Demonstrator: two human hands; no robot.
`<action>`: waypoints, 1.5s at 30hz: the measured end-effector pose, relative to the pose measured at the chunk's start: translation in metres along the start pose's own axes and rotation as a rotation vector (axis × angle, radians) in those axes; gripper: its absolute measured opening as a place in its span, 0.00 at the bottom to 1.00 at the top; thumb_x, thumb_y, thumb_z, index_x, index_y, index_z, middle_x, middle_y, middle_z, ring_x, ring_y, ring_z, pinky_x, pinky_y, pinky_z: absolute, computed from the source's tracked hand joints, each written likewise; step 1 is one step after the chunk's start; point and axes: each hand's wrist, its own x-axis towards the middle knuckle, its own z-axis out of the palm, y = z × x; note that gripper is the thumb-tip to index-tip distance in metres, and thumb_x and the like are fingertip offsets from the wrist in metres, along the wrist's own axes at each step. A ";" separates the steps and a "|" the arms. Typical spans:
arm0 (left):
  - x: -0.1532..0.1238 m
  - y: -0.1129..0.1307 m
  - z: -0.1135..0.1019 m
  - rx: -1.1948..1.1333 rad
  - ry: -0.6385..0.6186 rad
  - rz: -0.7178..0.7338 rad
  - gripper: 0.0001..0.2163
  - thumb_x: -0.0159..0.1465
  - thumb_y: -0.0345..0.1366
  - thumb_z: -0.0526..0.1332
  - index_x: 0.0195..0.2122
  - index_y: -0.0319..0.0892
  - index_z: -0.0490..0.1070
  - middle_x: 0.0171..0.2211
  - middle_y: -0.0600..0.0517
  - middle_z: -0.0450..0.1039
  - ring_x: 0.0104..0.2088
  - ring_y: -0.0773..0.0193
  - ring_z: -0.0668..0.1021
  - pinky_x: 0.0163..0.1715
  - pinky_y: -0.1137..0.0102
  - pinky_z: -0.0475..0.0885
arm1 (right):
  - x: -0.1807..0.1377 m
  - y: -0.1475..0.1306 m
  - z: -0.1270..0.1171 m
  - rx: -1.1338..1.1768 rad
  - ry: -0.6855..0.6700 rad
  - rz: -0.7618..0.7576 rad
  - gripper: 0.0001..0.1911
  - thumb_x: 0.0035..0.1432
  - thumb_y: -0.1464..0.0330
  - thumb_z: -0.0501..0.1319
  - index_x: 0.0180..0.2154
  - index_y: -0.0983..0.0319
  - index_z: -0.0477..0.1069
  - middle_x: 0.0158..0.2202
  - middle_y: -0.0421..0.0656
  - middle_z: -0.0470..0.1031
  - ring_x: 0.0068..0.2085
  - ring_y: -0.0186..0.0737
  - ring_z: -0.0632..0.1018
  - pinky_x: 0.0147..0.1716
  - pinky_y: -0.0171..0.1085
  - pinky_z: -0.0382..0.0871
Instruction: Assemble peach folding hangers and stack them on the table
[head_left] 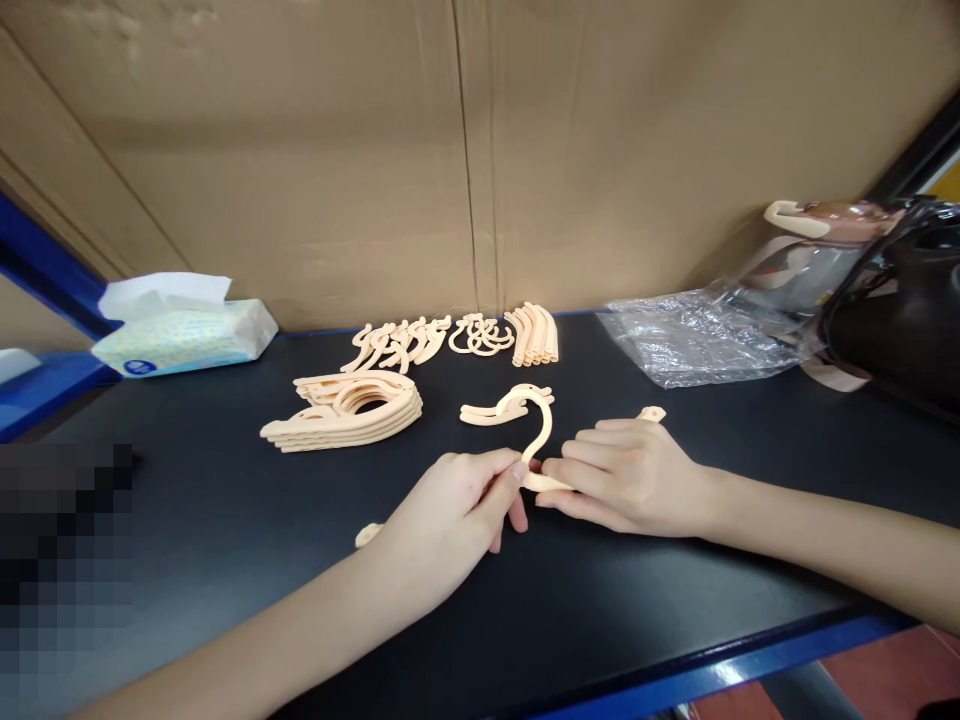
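Black surface under cardboard walls carries a peach hanger at centre, pinched between left grip and right grip; stacked flat parts at 11 o'clock and loose hooks at 12 o'clock lie unjoined, so most work seems left.

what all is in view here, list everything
hanger: one, peach, front middle, under both hands
hanger stack: one, peach, left of middle
small parts: three groups, peach, back row
tissue pack: one, white and blue, back left
plastic bag: one, clear, back right
bottle: one, clear, far right
black bag: one, black, far right
table: one, black, underneath all
cardboard: one wall, brown, behind table
left hand: one, pinching hanger by hook
right hand: one, holding hanger
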 end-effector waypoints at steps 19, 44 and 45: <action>0.007 -0.004 -0.002 -0.299 -0.066 -0.014 0.12 0.64 0.43 0.51 0.28 0.42 0.59 0.24 0.57 0.68 0.20 0.72 0.68 0.18 0.77 0.63 | 0.002 0.007 -0.006 -0.048 0.101 0.033 0.12 0.59 0.60 0.57 0.33 0.62 0.72 0.29 0.42 0.70 0.32 0.37 0.66 0.35 0.38 0.57; 0.007 -0.005 -0.004 0.007 -0.061 0.048 0.14 0.63 0.47 0.52 0.30 0.42 0.65 0.20 0.58 0.64 0.19 0.71 0.66 0.18 0.76 0.55 | 0.003 0.012 -0.002 0.153 0.001 0.128 0.14 0.60 0.61 0.57 0.40 0.64 0.72 0.33 0.43 0.74 0.35 0.37 0.71 0.37 0.37 0.60; 0.007 -0.005 -0.004 0.007 -0.061 0.048 0.14 0.63 0.47 0.52 0.30 0.42 0.65 0.20 0.58 0.64 0.19 0.71 0.66 0.18 0.76 0.55 | 0.003 0.012 -0.002 0.172 0.003 0.134 0.14 0.60 0.61 0.57 0.40 0.64 0.72 0.34 0.43 0.74 0.36 0.37 0.72 0.37 0.37 0.61</action>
